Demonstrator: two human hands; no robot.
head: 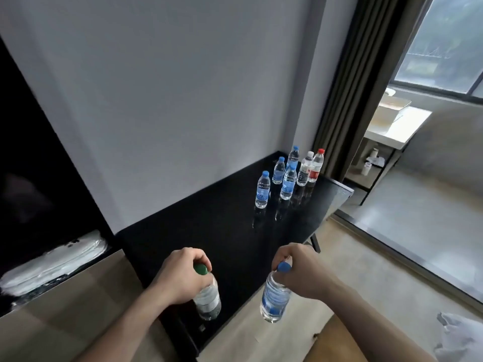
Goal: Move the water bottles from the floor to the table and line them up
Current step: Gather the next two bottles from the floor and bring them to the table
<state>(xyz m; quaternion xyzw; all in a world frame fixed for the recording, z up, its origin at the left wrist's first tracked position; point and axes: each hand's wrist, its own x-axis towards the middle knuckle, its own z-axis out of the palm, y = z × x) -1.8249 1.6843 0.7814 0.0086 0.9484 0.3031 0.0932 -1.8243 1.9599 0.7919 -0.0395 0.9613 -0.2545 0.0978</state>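
My left hand (180, 275) grips the neck of a green-capped water bottle (207, 300), held over the near end of the black table (222, 231). My right hand (298, 270) grips the neck of a blue-capped, blue-labelled bottle (274, 299), hanging just past the table's near right edge, above the floor. At the table's far end stand several bottles upright: blue-capped ones (262, 190) (288, 182) (278, 171), a white-capped one (304, 169) and a red-capped one (316, 165), grouped in two loose rows.
A grey wall runs along the table's left side. A dark curtain (347, 87) hangs behind the far end. Right of the table lies light floor, then a sliding-door track (392, 254) and a balcony with a white shelf (394, 126). A grey cloth (460, 335) lies at lower right.
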